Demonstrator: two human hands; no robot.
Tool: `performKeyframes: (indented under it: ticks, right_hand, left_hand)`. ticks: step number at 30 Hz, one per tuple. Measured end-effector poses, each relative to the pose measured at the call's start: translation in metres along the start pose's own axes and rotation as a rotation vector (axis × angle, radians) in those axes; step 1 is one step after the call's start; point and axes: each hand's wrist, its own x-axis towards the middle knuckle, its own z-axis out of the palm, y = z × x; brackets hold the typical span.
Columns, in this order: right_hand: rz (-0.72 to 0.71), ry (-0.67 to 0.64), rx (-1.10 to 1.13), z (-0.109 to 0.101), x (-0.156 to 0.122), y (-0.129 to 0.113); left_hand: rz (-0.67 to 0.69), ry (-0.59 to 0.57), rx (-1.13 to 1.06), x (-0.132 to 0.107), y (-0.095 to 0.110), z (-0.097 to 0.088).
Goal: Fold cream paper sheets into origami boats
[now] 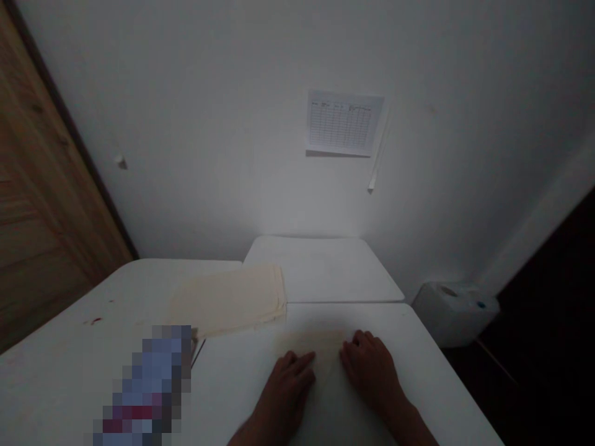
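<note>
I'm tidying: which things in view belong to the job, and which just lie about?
In the job, apparently: faint pale sheet at left hand and right hand; stacked pale sheets; white table.

Just about, probably: printed page on wall; white bundle; possibly pixelated object.

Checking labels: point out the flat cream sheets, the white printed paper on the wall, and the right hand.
Flat cream sheets (230, 300), head view: top surface.
White printed paper (344, 124), head view: printed grid.
Right hand (372, 368), head view: its back.

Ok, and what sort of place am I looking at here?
Probably a small indoor workroom, though I can't be certain: white tabletops stand by a plain wall, a printed table of rows hangs there, and thin pale sheets lie stacked.
</note>
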Motion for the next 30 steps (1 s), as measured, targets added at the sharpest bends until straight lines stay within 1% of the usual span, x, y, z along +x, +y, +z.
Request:
performKeyframes:
  ticks: [3, 5, 7, 10, 14, 18, 22, 30]
  right_hand:
    - [-0.086, 0.001, 0.087, -0.003, 0.011, -0.011]
    - [-0.179, -0.06, 0.159, -0.001, 0.017, -0.018]
    - [-0.224, -0.117, 0.213, 0.002, 0.02, -0.023]
    - [-0.198, -0.157, 0.257, 0.004, 0.024, -0.025]
    - [-0.152, -0.219, 0.295, 0.001, 0.032, -0.022]
    - [-0.156, -0.245, 0.3, -0.002, 0.041, -0.018]
    - [-0.175, -0.276, 0.292, -0.005, 0.051, -0.017]
    - [-0.198, -0.322, 0.277, -0.003, 0.063, -0.015]
  left_hand:
    - [-0.004, 0.016, -0.019, 0.0, -0.001, 0.003]
    - [-0.016, 0.028, -0.048, 0.0, -0.003, 0.005]
    - [-0.03, 0.044, -0.077, 0.0, -0.006, 0.006]
    - [-0.083, 0.071, -0.088, 0.003, -0.014, 0.005]
    - [-0.159, 0.065, -0.077, 0.013, -0.028, -0.003]
    - [-0.151, 0.06, -0.069, 0.025, -0.041, -0.012]
    - [-0.148, 0.068, -0.07, 0.032, -0.05, -0.018]
    - [-0.165, 0.064, -0.079, 0.034, -0.058, -0.014]
